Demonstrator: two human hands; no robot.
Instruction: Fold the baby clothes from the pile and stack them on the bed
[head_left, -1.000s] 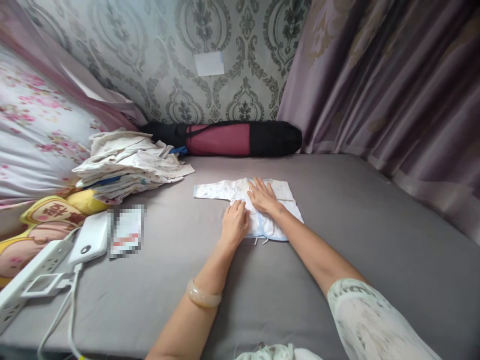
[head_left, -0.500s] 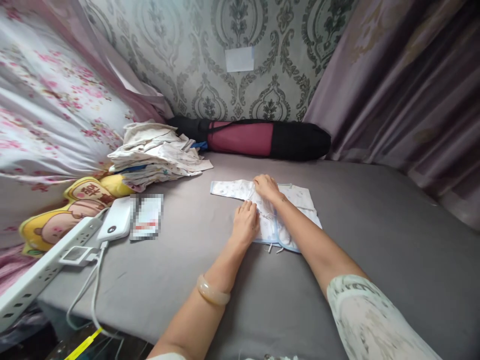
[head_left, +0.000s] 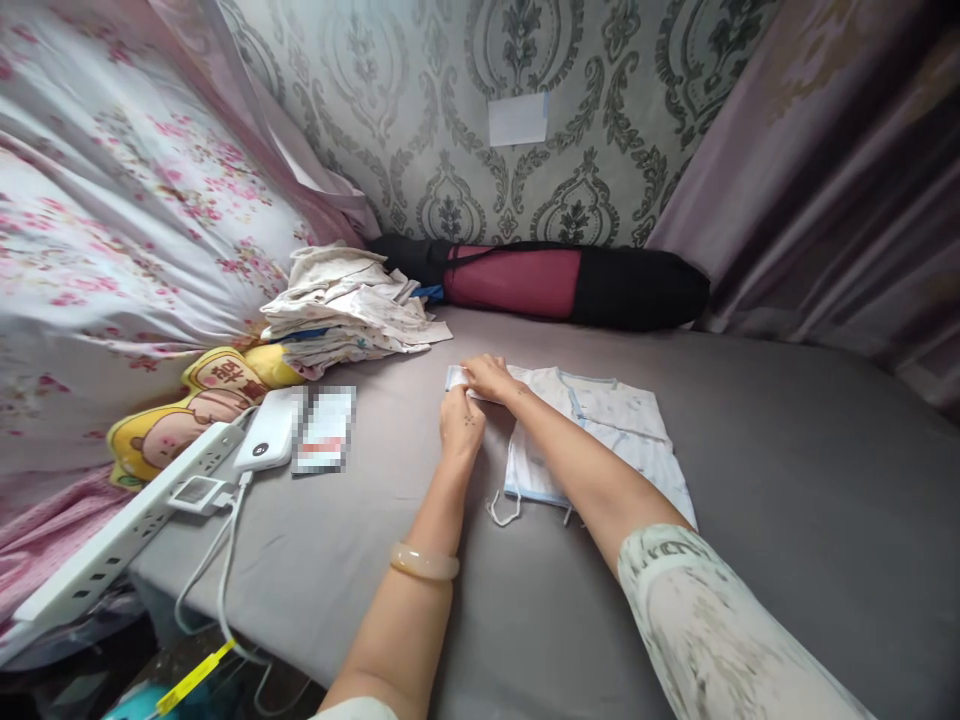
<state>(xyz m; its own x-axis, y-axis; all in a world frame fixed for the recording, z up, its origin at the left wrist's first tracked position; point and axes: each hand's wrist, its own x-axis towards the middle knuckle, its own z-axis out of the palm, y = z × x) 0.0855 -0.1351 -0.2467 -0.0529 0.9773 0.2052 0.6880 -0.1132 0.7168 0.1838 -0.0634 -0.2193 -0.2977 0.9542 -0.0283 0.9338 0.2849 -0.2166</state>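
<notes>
A white baby shirt [head_left: 626,455] with pale blue trim and a faint print lies flat on the grey sheet. Its left-side sleeve stretches out to the left, while the right side appears folded inward over the body. My left hand [head_left: 460,420] is closed on the lower edge of that sleeve near its cuff. Just above and to the right, my right hand [head_left: 491,378] grips the same sleeve with curled fingers, its forearm crossing over the shirt. White tie strings [head_left: 504,512] hang from the bottom hem.
A pile of clothes [head_left: 356,310] sits at the back left, beside a long black and maroon bag [head_left: 517,282] along the wall. Left of my hands are a power bank [head_left: 276,430], a blurred-out item [head_left: 324,430], a power strip [head_left: 139,530] with cables and a yellow cushion [head_left: 161,435].
Both hands have moved from the shirt's chest out to the end of its left-side sleeve. A tie string now shows at the hem's left corner. The view has turned slightly left.
</notes>
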